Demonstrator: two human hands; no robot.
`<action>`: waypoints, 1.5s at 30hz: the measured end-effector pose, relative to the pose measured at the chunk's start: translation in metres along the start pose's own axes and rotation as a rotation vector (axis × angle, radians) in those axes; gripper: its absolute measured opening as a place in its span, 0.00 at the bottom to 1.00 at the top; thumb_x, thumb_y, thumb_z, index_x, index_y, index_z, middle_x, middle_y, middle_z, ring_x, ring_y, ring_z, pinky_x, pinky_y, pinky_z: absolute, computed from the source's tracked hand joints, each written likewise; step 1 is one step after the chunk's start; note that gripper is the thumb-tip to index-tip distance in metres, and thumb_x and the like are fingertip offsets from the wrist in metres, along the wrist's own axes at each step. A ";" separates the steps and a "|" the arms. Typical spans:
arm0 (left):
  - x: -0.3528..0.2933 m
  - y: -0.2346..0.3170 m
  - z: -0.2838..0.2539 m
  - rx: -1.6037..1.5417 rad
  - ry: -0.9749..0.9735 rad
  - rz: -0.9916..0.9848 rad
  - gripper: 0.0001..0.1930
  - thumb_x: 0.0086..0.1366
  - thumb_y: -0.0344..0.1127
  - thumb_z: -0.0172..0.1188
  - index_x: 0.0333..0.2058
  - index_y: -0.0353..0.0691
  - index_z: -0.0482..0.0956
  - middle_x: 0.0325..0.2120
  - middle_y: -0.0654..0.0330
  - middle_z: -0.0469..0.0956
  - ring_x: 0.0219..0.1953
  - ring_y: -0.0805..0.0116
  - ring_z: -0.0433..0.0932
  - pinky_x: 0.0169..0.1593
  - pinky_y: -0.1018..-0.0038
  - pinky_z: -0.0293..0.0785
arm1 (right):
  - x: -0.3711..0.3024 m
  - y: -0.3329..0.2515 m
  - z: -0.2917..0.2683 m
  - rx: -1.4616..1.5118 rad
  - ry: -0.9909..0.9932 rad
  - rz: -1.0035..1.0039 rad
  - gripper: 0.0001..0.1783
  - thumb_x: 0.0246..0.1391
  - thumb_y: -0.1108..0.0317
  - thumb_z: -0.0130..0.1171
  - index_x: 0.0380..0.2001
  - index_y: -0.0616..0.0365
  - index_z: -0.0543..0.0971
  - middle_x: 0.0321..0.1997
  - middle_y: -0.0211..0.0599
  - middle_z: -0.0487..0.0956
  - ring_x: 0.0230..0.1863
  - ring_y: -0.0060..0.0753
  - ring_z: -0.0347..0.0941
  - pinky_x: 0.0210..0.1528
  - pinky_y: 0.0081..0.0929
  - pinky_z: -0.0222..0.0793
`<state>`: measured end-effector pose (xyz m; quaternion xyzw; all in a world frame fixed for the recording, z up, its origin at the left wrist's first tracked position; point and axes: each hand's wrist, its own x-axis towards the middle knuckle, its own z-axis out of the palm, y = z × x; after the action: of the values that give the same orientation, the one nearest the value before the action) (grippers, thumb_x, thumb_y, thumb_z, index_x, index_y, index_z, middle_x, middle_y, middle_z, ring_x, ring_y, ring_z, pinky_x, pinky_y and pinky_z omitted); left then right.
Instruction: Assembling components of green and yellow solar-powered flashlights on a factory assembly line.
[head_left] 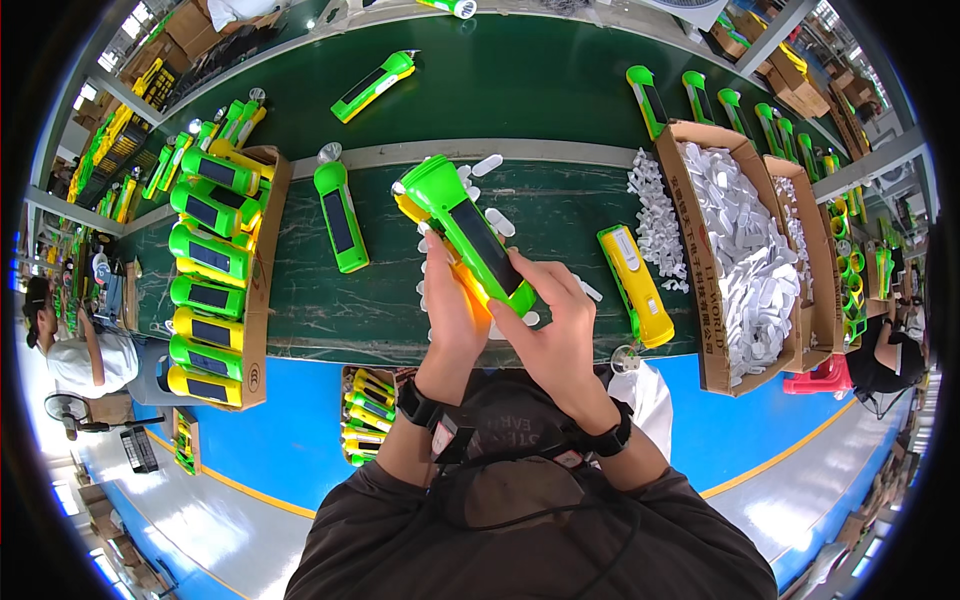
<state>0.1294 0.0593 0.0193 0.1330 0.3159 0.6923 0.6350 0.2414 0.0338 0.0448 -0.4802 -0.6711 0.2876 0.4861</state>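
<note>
Green-and-yellow flashlight (472, 238) held by left hand (452, 310) and right hand (555, 325), carton (692, 270) of white pieces (738, 260) — heaped, brown box (258, 290) of packed torches (208, 265)

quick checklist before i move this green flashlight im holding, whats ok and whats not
1. Held flashlight supported: ok, left hand and right hand both on it.
2. Dark panel facing up: ok.
3. Underside finished: cannot tell, mostly hidden.
4. Bench under it free of loose parts: not ok, white pieces lie around there.
5. More pieces available: ok, plenty in the right-side carton.
6. Yellow flashlight clear of the hands: ok, lying apart to the right.
</note>
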 end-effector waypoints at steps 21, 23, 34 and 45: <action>-0.005 -0.004 0.000 0.145 -0.083 0.035 0.22 0.72 0.52 0.40 0.50 0.38 0.66 0.46 0.51 0.75 0.45 0.60 0.76 0.50 0.63 0.73 | -0.005 0.004 -0.003 -0.069 -0.046 0.002 0.25 0.38 0.75 0.68 0.44 0.66 0.78 0.38 0.45 0.79 0.38 0.41 0.78 0.40 0.28 0.72; -0.005 -0.005 0.002 0.229 -0.071 0.085 0.22 0.71 0.51 0.42 0.50 0.37 0.66 0.48 0.49 0.74 0.47 0.59 0.76 0.51 0.62 0.73 | -0.009 0.005 -0.004 -0.080 -0.060 -0.002 0.25 0.37 0.76 0.68 0.44 0.66 0.77 0.39 0.47 0.78 0.37 0.44 0.77 0.39 0.31 0.72; -0.001 0.000 -0.010 0.112 -0.329 -0.137 0.35 0.68 0.63 0.38 0.61 0.39 0.59 0.57 0.48 0.67 0.55 0.52 0.71 0.54 0.57 0.70 | -0.022 0.009 -0.035 0.634 -0.305 0.625 0.23 0.48 0.73 0.66 0.49 0.64 0.73 0.43 0.38 0.79 0.43 0.21 0.75 0.44 0.21 0.73; 0.007 0.012 -0.015 -0.039 -0.160 -0.056 0.32 0.68 0.63 0.36 0.51 0.38 0.67 0.39 0.60 0.74 0.33 0.69 0.73 0.39 0.68 0.71 | -0.025 0.008 -0.034 0.257 -0.415 0.423 0.25 0.39 0.67 0.73 0.39 0.66 0.73 0.32 0.42 0.80 0.32 0.31 0.79 0.36 0.24 0.75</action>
<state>0.1101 0.0619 0.0140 0.1664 0.2542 0.6675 0.6798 0.2778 0.0111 0.0410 -0.4747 -0.5996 0.5565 0.3248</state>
